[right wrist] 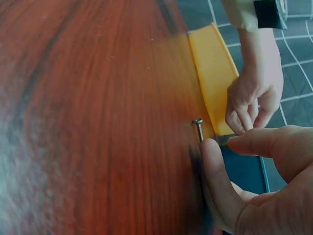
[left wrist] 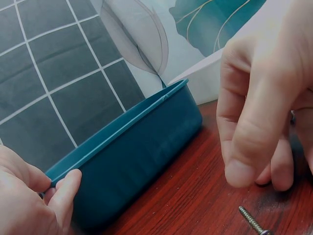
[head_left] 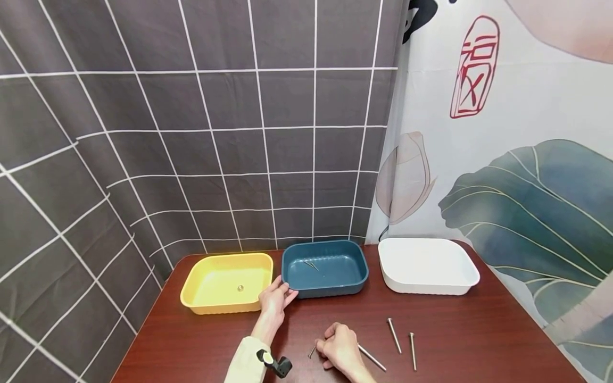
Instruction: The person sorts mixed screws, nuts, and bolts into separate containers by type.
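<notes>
My left hand [head_left: 274, 300] pinches the rim of the dark blue tray [head_left: 325, 292] at its near left corner, thumb and fingers on either side in the left wrist view. Two thin screws [head_left: 311, 265] lie inside this tray. Low over the table, my right hand [head_left: 341, 347] has its fingers bent, with a gap between thumb and forefinger in the right wrist view. Right by those fingertips a small screw [left wrist: 251, 219] lies on the wood. A long bolt [head_left: 372, 357] sits just right of the right hand, partly hidden by it.
A yellow tray [head_left: 225, 308] with a small brass-coloured piece [head_left: 240, 288] inside stands left of the blue one. At the right is a white tray [head_left: 428, 287]. Two more long bolts [head_left: 395, 336] lie on the brown table [head_left: 460, 330] in front of it.
</notes>
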`<state>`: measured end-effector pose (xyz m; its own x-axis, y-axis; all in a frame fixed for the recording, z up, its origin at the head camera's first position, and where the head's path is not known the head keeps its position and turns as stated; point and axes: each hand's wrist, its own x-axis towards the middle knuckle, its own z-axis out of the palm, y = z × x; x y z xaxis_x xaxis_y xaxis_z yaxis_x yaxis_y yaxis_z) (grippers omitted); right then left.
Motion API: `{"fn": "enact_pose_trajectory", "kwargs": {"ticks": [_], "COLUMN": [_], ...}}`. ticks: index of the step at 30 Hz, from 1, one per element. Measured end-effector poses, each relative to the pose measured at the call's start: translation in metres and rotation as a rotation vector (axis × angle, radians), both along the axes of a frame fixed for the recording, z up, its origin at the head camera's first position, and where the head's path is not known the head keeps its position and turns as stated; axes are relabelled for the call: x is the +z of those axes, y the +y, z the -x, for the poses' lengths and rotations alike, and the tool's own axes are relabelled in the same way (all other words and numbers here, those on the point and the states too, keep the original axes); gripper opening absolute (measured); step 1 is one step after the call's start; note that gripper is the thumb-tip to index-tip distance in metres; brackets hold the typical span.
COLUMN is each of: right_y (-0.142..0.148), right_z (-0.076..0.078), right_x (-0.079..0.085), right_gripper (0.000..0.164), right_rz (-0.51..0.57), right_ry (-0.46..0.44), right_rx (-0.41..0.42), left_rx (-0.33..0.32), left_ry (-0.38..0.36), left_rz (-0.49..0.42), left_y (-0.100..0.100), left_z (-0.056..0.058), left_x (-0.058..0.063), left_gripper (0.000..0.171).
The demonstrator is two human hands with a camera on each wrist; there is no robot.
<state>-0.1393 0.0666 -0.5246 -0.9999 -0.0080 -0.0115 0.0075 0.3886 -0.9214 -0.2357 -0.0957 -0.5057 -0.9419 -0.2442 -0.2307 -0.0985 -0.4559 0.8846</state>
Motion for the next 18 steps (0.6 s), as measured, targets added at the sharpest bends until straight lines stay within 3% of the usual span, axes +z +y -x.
{"fn": "enact_pose_trajectory", "kwargs": {"ticks": [4, 18], "right_y": [-0.002, -0.013], "right_z": [-0.001, 0.003], "right_x": [-0.003, -0.003], "right_gripper": [0.021, 0.033], "right_rz": [-0.101, -0.388], "right_ry": [0.080, 0.188], "right_rx": [0.008, 0.000], "left_rx": [0.002, 0.004], "left_ry": [-0.007, -0.004], "left_rz": [-0.002, -0.003], "left_y": [0.000, 0.001], "left_z": [0.000, 0.001], "left_x": [-0.001, -0.001], "left_gripper": [0.050, 0.050]}}
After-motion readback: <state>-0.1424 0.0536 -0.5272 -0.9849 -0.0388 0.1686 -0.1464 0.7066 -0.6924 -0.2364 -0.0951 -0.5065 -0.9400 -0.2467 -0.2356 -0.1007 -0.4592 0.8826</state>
